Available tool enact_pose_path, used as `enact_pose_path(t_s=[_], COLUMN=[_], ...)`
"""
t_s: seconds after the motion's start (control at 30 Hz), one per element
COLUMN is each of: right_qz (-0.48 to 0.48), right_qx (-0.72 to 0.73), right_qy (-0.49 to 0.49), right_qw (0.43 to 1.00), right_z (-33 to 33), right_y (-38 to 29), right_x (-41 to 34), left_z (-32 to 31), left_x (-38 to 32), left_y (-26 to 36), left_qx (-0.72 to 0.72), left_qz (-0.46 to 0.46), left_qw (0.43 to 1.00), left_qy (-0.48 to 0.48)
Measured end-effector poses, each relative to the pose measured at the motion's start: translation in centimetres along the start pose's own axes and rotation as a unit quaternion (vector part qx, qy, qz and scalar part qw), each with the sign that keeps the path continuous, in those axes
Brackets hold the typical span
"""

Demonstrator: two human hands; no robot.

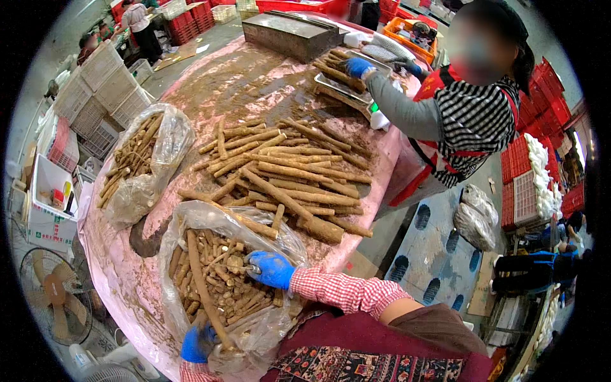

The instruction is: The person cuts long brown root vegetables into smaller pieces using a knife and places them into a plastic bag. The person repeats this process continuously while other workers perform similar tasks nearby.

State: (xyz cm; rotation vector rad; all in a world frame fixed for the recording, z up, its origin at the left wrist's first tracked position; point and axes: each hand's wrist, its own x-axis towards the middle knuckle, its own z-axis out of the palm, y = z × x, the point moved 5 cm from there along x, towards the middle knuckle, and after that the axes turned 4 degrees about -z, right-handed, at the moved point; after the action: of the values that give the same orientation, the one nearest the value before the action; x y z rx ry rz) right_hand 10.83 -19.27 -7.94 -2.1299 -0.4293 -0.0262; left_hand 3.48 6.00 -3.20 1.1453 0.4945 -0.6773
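Blue gloves cover both of my hands. My right hand is closed around a small metal tool whose tip points left over cut root pieces. My left hand is by the lower end of a long brown root; its fingers are blurred and partly hidden, so its grip is unclear. That root lies slanting across an open clear plastic bag full of short root pieces. Beyond the bag, a large pile of long roots lies on the pink-covered table.
A second bag of roots stands at the left. Across the table a co-worker holds roots over a metal tray. A metal box sits at the far edge. Floor fans and stacked crates stand left of the table.
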Motion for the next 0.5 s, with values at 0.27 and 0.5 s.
enact_pose_path(t_s=[0.27, 0.5], right_qz=[0.001, 0.017], right_qx=[0.022, 0.006], right_qy=[0.016, 0.018], right_qw=[1.000, 1.000], right_z=[-0.7, -1.3], right_y=[-0.7, -0.8], right_x=[-0.2, -0.3], left_z=[-1.7, 0.1], left_x=[8.3, 9.2], left_y=[-0.1, 1.7], left_qx=[-0.015, 0.065], left_qz=[-0.003, -0.023], left_qw=[0.996, 0.979], left_qy=[0.089, 0.193])
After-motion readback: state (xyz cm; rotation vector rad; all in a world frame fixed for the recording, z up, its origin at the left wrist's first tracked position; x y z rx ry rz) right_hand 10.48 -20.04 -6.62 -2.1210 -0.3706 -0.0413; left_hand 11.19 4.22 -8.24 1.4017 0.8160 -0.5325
